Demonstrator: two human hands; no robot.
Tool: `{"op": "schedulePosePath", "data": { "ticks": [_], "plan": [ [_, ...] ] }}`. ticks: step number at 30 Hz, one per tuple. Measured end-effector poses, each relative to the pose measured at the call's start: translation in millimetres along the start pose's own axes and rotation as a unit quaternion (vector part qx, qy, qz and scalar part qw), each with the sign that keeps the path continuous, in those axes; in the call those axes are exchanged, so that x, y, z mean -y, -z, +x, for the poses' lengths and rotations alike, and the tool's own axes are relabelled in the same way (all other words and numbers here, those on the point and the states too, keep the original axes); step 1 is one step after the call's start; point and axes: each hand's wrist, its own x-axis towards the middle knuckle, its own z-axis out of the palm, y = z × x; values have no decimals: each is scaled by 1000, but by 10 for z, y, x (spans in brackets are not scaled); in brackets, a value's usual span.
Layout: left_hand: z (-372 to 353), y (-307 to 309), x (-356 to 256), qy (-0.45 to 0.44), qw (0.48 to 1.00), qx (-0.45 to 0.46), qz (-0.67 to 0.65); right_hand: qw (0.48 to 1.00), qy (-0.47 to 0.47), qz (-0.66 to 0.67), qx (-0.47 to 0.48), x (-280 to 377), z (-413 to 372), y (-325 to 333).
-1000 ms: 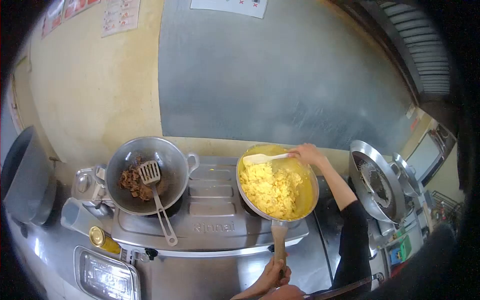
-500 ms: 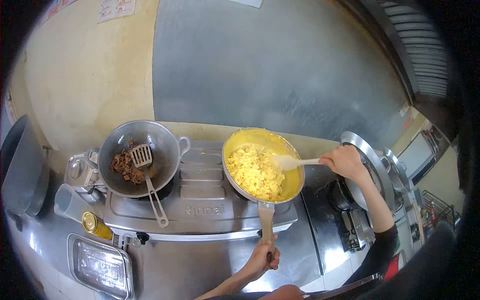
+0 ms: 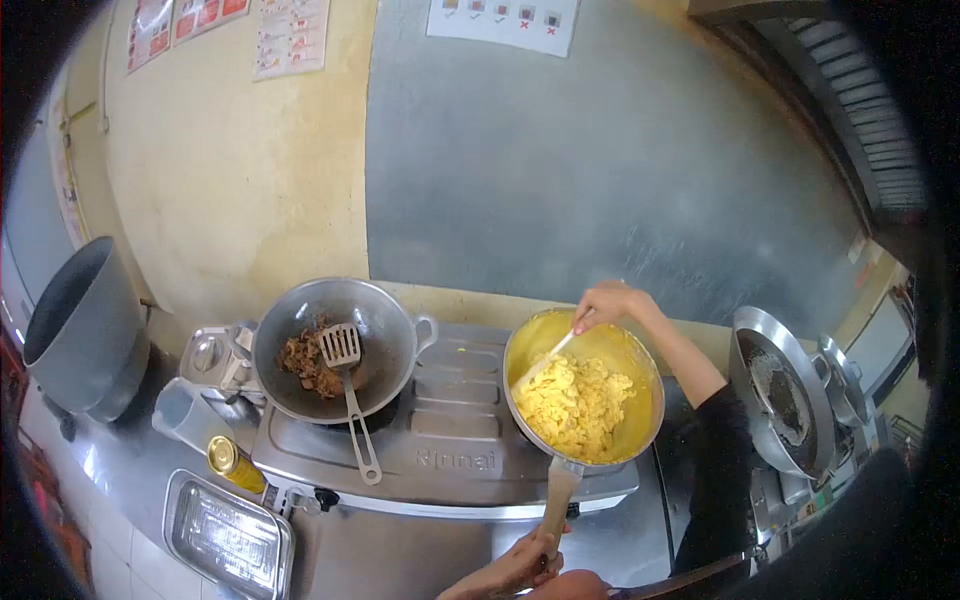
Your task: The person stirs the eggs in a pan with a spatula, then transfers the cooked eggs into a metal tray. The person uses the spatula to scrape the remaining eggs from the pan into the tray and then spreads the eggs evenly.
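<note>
1. The left hand (image 3: 520,568) is closed round the wooden handle (image 3: 557,497) of the pan (image 3: 628,352), low in view and partly cut off.
2. The pan is over the right side of the stove (image 3: 440,445). Its handle points back at the person and its bowl toward the wall.
3. The right hand (image 3: 605,300) grips a pale spatula (image 3: 545,362) above the pan's far rim. The spatula slants down-left, its blade apparently in the scrambled egg (image 3: 580,400).
4. A wok (image 3: 395,335) stands just left.

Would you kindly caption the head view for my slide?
Left hand grips the pan handle; right hand holds a pale spatula in the scrambled egg.
</note>
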Motion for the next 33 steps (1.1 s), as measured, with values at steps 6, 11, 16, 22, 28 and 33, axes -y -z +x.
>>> {"op": "schedulePosePath", "data": {
  "ticks": [6, 11, 16, 22, 28, 33],
  "plan": [
    [108, -113, -36, 21, 996, -27, -85, 956, 133, -231, -118, 907, -1039, 306],
    [311, -166, 213, -26, 991, -27, -125, 941, -38, -305, -141, 1185, -2050, 274],
    [332, -174, 275, -36, 990, -29, -134, 934, -176, -311, -24, 1630, -2101, -410],
    [356, -193, 364, -82, 988, -44, -120, 930, -256, -256, -65, 1210, -1288, -697],
    [320, -189, 368, -101, 988, -59, -104, 931, -334, -106, -102, 700, -1403, -337],
    [347, -106, 370, -91, 990, -49, -97, 918, -365, -130, -81, 385, -1190, -891]
  ]
}}
